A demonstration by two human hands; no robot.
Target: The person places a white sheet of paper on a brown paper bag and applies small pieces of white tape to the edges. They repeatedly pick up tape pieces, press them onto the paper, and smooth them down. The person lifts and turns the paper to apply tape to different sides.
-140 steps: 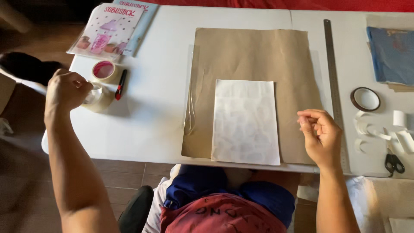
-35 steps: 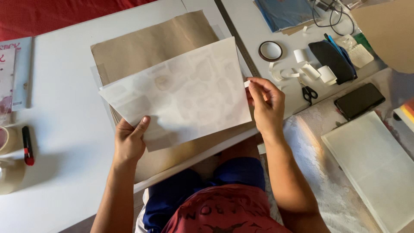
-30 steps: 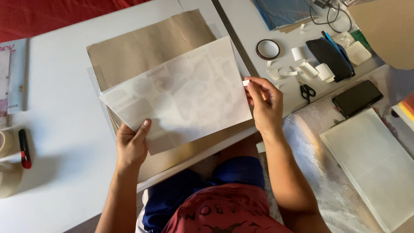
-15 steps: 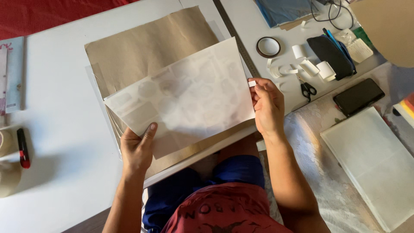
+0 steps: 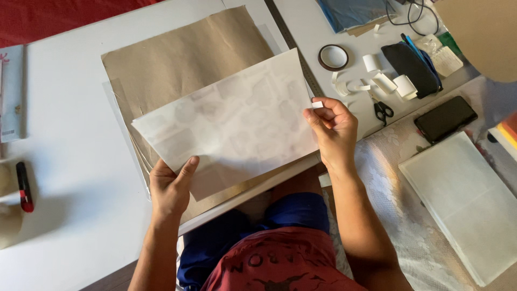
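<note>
Lifted since several seconds back, when it lay flat on the brown paper (image 5: 183, 64), the pale printed sheet (image 5: 231, 121) now hangs tilted across mid-frame above the white table (image 5: 75, 140); the left hand has come over from the glue pot at far left. That left hand (image 5: 169, 188) pinches the sheet's lower corner, thumb on top. The right hand (image 5: 334, 126) clamps the right edge, a small white tab (image 5: 318, 104) at its fingertips. Positioning seems in hand; next it likely needs squaring and lowering evenly.
</note>
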